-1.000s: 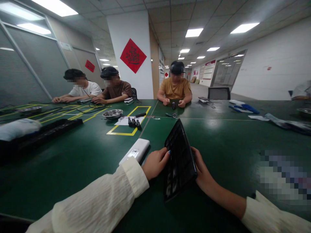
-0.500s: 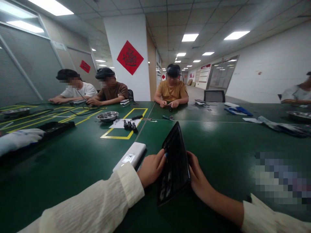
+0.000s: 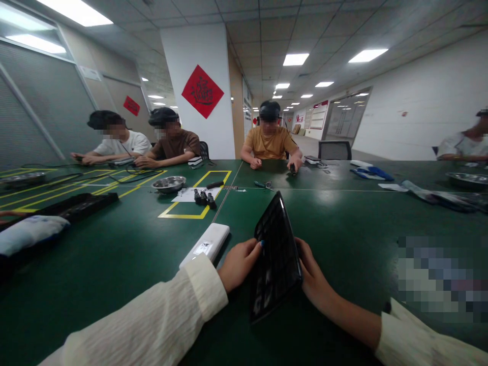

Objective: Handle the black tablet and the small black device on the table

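A black tray with compartments (image 3: 276, 254) stands steeply tilted above the green table (image 3: 160, 315), its divided face turned toward the left. My left hand (image 3: 240, 264) grips its left edge, the thumb on the divided face and the other fingers largely hidden. From the right, my right hand (image 3: 314, 272) is closed against the tray's back and edge, with several fingertips out of sight. Beside my left hand lies a white power-bank-like box (image 3: 208, 244) with a label on it.
Ahead are a metal bowl (image 3: 170, 184), several black cylindrical parts (image 3: 205, 198) on white paper, and pliers (image 3: 263, 185). Another black tray (image 3: 95, 203) and a white-blue bundle (image 3: 34, 231) lie left. Co-workers sit around the table; one opposite (image 3: 270, 140) holds a dark item.
The tray has turned slightly, showing more of its divided face, with both my hands still on it. Across the table, a co-worker's hand has moved to the right with a dark item.
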Tool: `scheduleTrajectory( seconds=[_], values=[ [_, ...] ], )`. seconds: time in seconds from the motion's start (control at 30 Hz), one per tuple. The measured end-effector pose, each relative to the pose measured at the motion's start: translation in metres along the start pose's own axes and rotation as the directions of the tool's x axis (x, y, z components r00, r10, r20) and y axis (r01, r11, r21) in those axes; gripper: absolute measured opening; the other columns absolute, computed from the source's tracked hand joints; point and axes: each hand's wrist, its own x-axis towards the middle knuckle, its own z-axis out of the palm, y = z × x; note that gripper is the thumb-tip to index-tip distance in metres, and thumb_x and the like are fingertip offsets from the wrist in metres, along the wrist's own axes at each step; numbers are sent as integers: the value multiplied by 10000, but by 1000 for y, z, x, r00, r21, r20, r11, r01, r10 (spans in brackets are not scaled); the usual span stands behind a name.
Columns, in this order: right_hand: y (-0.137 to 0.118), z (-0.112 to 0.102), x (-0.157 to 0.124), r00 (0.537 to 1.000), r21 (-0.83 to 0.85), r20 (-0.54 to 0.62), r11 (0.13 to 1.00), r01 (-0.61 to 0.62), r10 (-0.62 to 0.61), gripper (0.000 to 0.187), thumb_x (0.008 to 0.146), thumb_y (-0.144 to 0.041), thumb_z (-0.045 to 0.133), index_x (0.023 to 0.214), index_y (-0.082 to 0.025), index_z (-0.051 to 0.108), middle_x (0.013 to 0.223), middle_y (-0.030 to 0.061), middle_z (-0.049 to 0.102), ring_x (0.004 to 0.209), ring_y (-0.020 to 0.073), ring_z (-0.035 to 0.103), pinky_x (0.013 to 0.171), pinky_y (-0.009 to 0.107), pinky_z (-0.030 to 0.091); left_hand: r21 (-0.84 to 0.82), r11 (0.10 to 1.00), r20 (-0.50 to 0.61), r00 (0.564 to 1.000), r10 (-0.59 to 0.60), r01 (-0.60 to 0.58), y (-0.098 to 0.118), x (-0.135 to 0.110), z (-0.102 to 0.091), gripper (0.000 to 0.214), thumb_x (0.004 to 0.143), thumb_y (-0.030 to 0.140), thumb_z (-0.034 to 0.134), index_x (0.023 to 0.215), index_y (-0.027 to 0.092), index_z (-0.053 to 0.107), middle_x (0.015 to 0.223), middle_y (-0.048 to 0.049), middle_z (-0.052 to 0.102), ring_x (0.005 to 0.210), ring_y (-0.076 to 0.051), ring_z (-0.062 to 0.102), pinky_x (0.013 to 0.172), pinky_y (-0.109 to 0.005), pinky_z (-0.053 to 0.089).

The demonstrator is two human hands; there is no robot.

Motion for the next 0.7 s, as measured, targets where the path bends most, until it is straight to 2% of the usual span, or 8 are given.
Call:
scheduleTrajectory(
  seconds=[0.13,0.27,0.43,0.53,0.7],
  values=[
    [0,1,0,1000,-4,-5,1000,-4,4,391,878,-478,353,1167,-229,440,1157,85,482,1143,202,438,987,380,369,59,998,-22,1000,21,-20,1,-3,1,287,920,416,235,896,205,429,730,-3,585,677,-157,568,616,-247,389],
    [0,1,0,1000,23,-3,1000,-6,6,402,869,-493,364,1162,-229,442,1159,90,481,1137,207,447,975,390,383,252,966,0,998,58,-57,-1,-3,0,316,934,403,194,913,213,445,701,-14,584,658,-171,580,582,-249,355],
    [1,0,0,1000,52,-13,999,-10,11,392,850,-484,404,1154,-240,448,1149,80,501,1126,217,458,956,389,398,314,943,30,993,110,-114,-1,-5,-2,313,935,373,200,1005,206,455,654,-6,569,618,-168,569,568,-247,344],
    [2,0,0,1000,73,-14,997,-2,3,385,840,-466,434,1153,-242,452,1138,74,508,1090,217,479,960,398,394,263,956,39,992,121,-127,1,-5,-4,309,930,355,223,1002,188,472,678,-16,582,633,-172,575,588,-253,361],
    [4,0,0,1000,64,-7,998,-15,15,384,836,-448,450,1161,-244,453,1143,73,504,1095,216,474,968,400,388,68,993,30,995,95,-97,-1,-1,-1,390,928,418,220,843,195,528,760,-22,618,695,-162,574,639,-252,396]
  ],
)
